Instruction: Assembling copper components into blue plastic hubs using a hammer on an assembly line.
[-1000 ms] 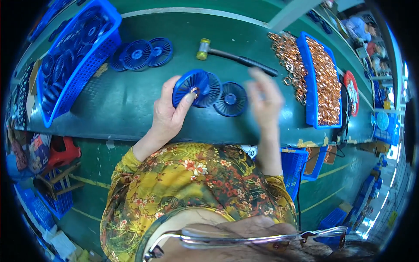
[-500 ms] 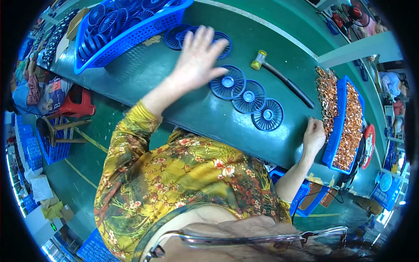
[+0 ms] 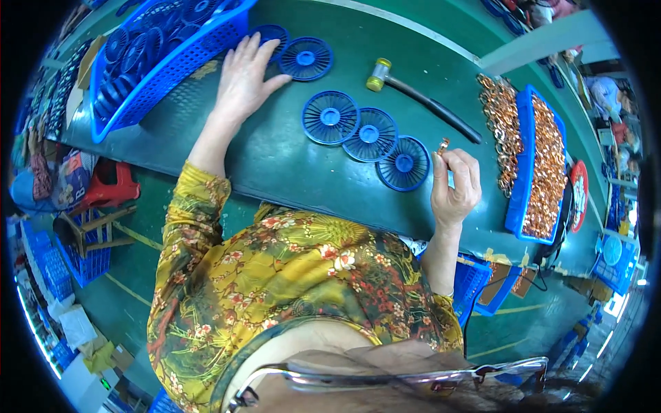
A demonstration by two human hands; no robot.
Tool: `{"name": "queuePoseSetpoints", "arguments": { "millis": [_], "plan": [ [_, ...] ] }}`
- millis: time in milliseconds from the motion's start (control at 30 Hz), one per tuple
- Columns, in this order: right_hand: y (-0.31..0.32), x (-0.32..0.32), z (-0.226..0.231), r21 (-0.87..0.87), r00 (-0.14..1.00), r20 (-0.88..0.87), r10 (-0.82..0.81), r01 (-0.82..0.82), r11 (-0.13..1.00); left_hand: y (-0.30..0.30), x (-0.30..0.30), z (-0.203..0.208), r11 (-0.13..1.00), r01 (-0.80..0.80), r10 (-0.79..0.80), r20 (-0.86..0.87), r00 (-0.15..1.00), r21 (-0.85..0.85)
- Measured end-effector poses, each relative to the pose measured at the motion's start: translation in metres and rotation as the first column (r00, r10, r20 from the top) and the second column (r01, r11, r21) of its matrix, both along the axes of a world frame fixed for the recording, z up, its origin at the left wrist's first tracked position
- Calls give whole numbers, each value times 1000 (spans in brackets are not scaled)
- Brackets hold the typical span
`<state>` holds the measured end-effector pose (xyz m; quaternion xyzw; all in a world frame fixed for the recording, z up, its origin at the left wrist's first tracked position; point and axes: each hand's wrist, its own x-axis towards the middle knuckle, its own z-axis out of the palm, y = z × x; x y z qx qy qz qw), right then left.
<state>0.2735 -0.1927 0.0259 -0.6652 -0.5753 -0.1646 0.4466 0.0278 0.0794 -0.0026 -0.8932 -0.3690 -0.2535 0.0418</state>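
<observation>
Between right fingers (image 3: 464, 169), copper piece (image 3: 444, 144), partly hidden

Workbench: a green top (image 3: 268, 162) is stretching across the view, its edges curving toward the rim.
Far edge: a pale strip (image 3: 425, 29) is running along the bench's back.
Upper right: a pale beam (image 3: 540, 47) is slanting in beyond the bench.
Floor: green flooring (image 3: 141, 267) is showing below, and yellow lines (image 3: 128, 289) are crossing it.
Seating: a red plastic stool (image 3: 113, 189) is standing at the left, near a wooden frame (image 3: 110, 244).
Light: white streaks (image 3: 615, 323) are glowing at the lower right, lamps or windows being hard to tell apart; another streak (image 3: 34, 337) is shining at the left rim.
</observation>
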Motion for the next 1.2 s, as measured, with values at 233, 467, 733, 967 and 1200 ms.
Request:
{"name": "queuePoseSetpoints", "arguments": {
  "millis": [233, 467, 733, 967, 1200],
  "plan": [
    [8, -14, -3, -8, 996, 13, 92, -92, 996, 5, -5, 4, 999, 13, -25, 289, 957, 44],
    [25, -40, 16, 11, 959, 134, 250, -254, 967, -70, 28, 23, 891, 318, 69, 789, 611, -324],
    [44, -56, 15, 57, 943, 194, 270, -285, 957, -135, 53, 26, 474, 677, 176, 814, 554, -563],
    [47, -62, 11, -106, 980, 117, 161, -149, 983, -150, 54, 24, 611, 605, -8, 761, 649, -510],
    [47, -63, 0, -175, 984, 51, 170, -159, 972, -150, 53, 17, 623, 572, -64, 695, 717, -533]
  ]
}}
